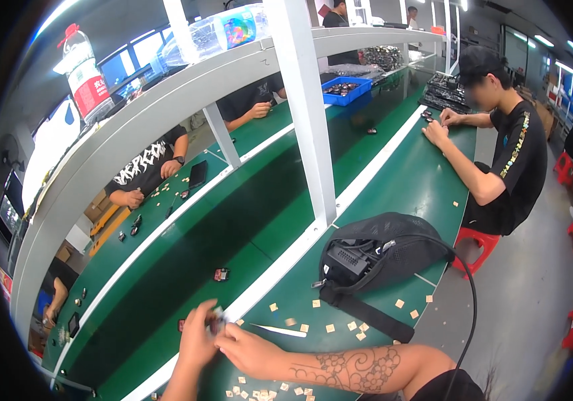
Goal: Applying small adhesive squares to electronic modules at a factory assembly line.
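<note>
In front of me, over the white rail, both hands are together at a small dark device (216,321), which is blurred and partly covered by fingers. My left hand (196,341) is closed around its left side. My right hand (250,350) pinches at its lower right edge, with the thumb and fingers pressed together. Another small dark device (181,325) shows just left of my left hand, and a red and black one (221,274) lies on the dark green belt beyond. Small beige square pieces (330,328) are scattered on the green bench around my right forearm.
A black bag (393,250) with a cable lies open on the bench to the right. A thin white strip (278,330) sits near my right hand. A white post (306,120) rises ahead. Co-workers sit along the line; a blue tray (346,99) stands far off.
</note>
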`<state>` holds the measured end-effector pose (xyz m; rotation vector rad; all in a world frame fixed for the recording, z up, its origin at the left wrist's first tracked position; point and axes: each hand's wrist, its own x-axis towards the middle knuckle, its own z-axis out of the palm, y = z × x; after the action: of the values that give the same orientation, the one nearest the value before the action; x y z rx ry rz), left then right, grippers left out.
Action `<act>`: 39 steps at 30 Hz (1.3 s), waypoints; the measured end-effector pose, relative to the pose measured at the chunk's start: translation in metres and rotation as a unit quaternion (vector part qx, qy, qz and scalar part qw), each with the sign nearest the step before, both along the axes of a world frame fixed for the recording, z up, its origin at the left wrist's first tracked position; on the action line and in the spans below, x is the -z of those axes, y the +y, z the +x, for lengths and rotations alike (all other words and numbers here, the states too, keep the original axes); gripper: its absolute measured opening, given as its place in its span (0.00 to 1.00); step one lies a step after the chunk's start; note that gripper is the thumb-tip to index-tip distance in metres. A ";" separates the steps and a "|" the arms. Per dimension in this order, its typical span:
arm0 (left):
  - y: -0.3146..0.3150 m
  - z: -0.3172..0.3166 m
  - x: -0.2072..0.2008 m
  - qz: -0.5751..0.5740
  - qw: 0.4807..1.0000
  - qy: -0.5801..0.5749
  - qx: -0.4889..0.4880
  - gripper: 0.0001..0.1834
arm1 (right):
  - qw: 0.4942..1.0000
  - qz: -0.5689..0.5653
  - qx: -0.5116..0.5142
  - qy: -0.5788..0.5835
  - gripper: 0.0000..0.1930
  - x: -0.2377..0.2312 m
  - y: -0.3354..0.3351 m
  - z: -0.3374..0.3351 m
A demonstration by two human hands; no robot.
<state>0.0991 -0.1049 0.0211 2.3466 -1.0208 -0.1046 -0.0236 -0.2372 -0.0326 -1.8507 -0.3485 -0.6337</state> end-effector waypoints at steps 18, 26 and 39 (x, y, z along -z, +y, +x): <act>0.091 -0.073 0.010 -0.043 0.997 -0.012 0.062 0.39 | 0.967 -0.205 -0.068 0.135 0.09 -0.038 -0.016 -0.017; 0.104 -0.085 0.018 -0.034 0.994 -0.089 0.053 0.37 | 0.926 -0.367 -0.021 0.090 0.06 -0.046 0.007 -0.012; 0.102 -0.089 0.017 -0.089 0.995 0.043 0.015 0.37 | 0.977 -0.126 -0.012 0.172 0.06 -0.029 0.003 -0.007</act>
<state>0.0102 -0.0025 0.0044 2.1470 -0.9825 -0.1207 -0.0311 -0.2345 -0.0033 -2.1525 -0.2276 -0.2499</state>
